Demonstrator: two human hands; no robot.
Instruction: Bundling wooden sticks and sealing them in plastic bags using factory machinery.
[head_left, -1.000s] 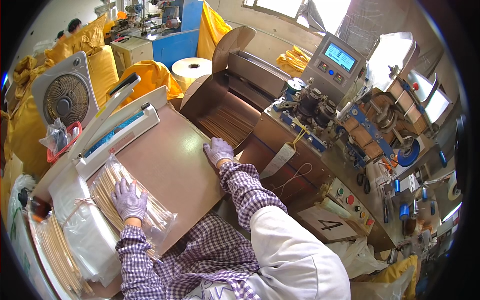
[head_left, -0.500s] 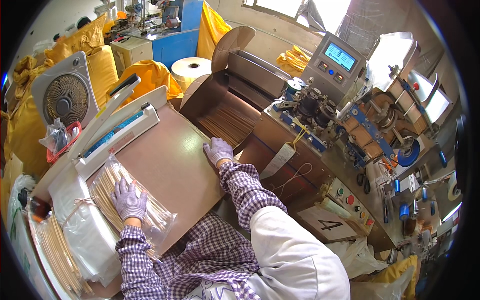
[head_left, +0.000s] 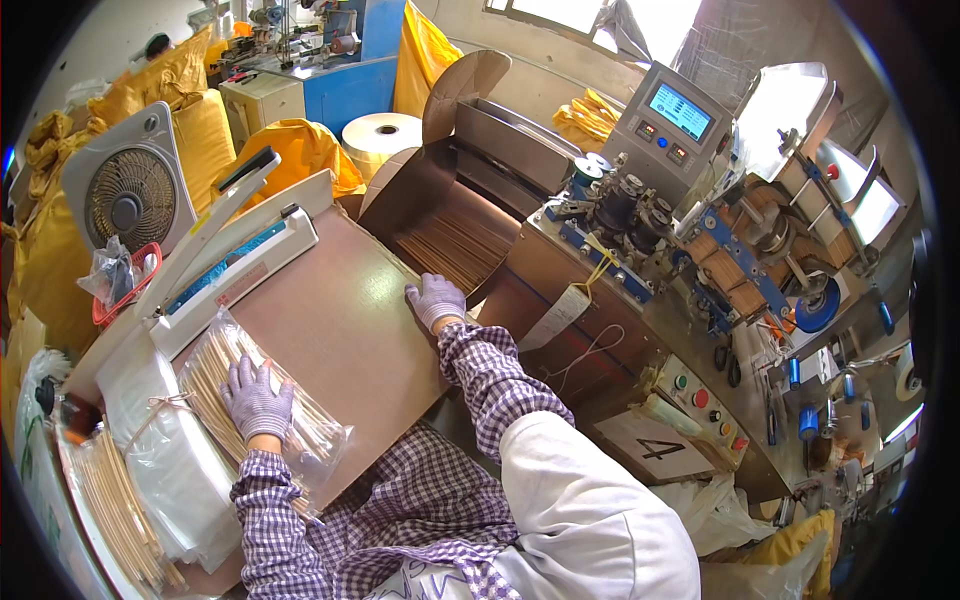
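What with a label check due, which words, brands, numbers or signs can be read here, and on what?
I leave the characters themselves uncopied.
White sheet on the machine's side: one large black numeral, clearly readable.
White garment: lettering, broken up by folds, not fully readable.
Control screen: text lines, too small to read.
Hanging tag: faint marks, too small.
Heat sealer: small red marking, too blurred.
Clear bag of sticks: none that I can see.
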